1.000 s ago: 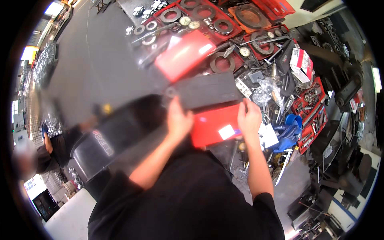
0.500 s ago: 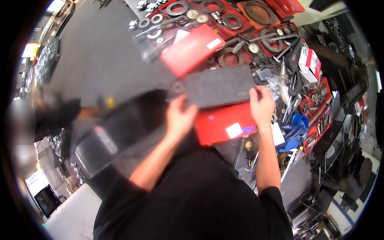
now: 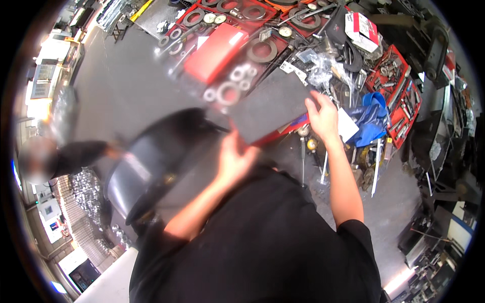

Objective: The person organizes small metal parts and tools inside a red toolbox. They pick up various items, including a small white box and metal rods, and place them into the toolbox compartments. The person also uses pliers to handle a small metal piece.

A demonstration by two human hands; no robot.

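Both hands are at the dark grey slab (image 3: pixel 270 103), which serves as landmark. It is tilted in front of the person, and a red box (image 3: pixel 284 132) shows along its near edge, directly beneath it. The right hand (image 3: pixel 323 116) grasps the slab at its right end. The left hand (image 3: pixel 235 157) is at the slab's near left corner (motion blur here); whether its fingers are closed cannot be told.

Beyond the slab: several metal rings (image 3: pixel 237 72), then a 2nd red box (image 3: pixel 216 53) and 2 round dials beside each other. Right of the slab: a white sheet (image 3: pixel 347 124), a blue cloth-like bundle (image 3: pixel 370 120) and, farther off, 1 red-and-white carton (image 3: pixel 361 31). Left of the slab: a black hollow shell (image 3: pixel 156 151), and past it another person, blurred.
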